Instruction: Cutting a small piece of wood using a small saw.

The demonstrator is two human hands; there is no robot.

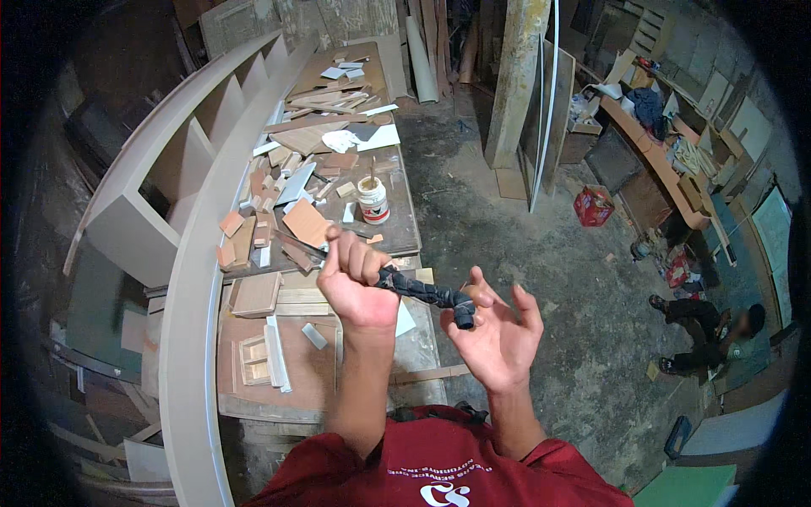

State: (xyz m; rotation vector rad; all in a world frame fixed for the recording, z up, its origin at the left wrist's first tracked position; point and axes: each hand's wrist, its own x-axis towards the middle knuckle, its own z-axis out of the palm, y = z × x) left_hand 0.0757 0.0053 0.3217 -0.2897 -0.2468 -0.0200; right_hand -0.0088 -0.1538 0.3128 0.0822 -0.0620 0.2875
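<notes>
My left hand (359, 275) is closed round a long tool with a black, wrapped handle (422, 291), its palm side turned up toward me. Beyond that fist a narrow metal blade (314, 250) sticks out to the far left; its exact kind is unclear. My right hand (494, 334) is palm up at the near end of the handle. Some of its fingers curl against the knobbed end, while the thumb stands away. Beneath the tool is a cluttered workbench (405, 228). A white tub (372, 203) with a stick in it stands just beyond my hands.
Wood offcuts (306, 221) cover much of the bench. A long pale shelf unit (182, 279) runs along my left. A pillar (515, 93) and leaning boards (553, 118) stand ahead. At the right, a person (714, 334) sits low near a red box (593, 206).
</notes>
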